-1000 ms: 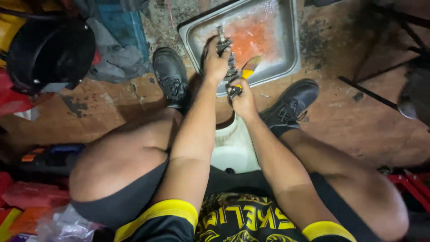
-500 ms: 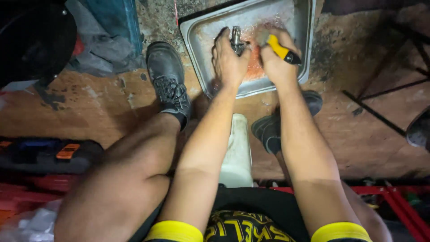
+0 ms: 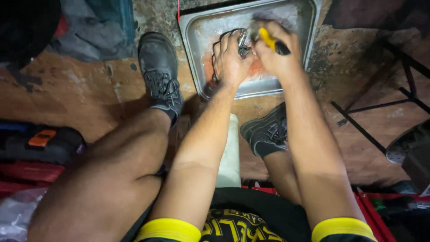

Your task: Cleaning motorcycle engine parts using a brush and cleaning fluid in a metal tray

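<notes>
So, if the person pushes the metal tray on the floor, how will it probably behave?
The metal tray looks like thin, stiff sheet metal, so it would likely slide as one piece over the rough floor, not bend. The reddish liquid in it could slosh toward the low rim. Both the left hand and right hand work over it, which may hold it steady.

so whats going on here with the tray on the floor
A seated person leans over a metal tray on the floor between their shoes. The left hand grips a small metal part over the tray's reddish liquid, while the right hand works a yellow-handled tool against it.
</notes>
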